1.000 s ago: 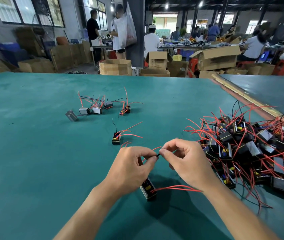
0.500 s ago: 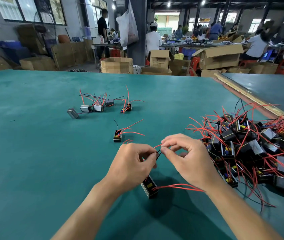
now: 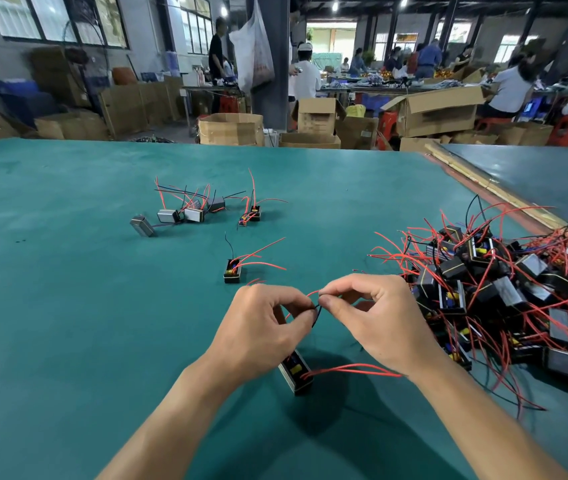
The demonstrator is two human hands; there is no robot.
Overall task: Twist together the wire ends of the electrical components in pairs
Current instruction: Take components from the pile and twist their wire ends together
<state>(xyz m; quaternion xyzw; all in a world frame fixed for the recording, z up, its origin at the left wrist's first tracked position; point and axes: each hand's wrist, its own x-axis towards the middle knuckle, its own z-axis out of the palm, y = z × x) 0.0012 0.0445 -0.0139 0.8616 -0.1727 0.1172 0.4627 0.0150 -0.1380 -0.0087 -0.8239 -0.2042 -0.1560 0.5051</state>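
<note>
A small black component (image 3: 295, 373) with red wires lies on the green table under my hands. My left hand (image 3: 261, 330) pinches its thin black and red wire ends between thumb and forefinger. My right hand (image 3: 376, 320) pinches the same wire ends from the right, fingertips almost touching the left ones. Two red leads (image 3: 351, 368) run from the component under my right wrist. A single component (image 3: 233, 271) lies just beyond my left hand.
A big pile of black components with red wires (image 3: 504, 292) covers the table's right side. Several components (image 3: 185, 213) lie grouped at the far left middle, another one (image 3: 253, 213) beside them. A wooden strip (image 3: 483, 188) edges the table. Cardboard boxes and people stand behind.
Both hands stay pinched on the wire ends. The fingertips have shifted slightly against each other, and the black wire end now hangs down between them.
</note>
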